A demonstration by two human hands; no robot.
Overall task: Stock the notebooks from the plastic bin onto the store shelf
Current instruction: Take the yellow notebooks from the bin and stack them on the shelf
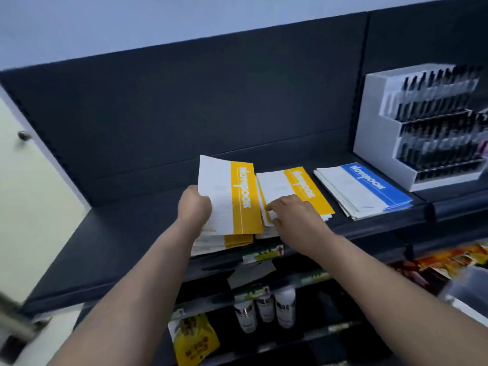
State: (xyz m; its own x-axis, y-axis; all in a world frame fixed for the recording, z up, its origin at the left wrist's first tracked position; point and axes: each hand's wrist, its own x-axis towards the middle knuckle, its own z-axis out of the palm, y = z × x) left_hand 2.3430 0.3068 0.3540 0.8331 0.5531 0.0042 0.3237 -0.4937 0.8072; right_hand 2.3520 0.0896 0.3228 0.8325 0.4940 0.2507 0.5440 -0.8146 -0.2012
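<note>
My left hand [194, 204] grips the left edge of a yellow-and-white notebook [229, 196], held tilted up above a low stack of the same notebooks [224, 241] at the front of the dark shelf [126, 233]. My right hand [295, 212] rests with curled fingers on the near edge of a second yellow notebook stack [293, 188] just to the right; I cannot tell if it pinches the pages. A stack of blue-and-white notebooks [364, 188] lies further right. The plastic bin is out of view.
A white tiered display of black pens [427, 122] stands at the shelf's right end. Lower shelves hold white bottles [266, 307], a yellow packet [195, 339] and colourful packets [449, 260]. A pale door with a knob [23, 135] is on the left.
</note>
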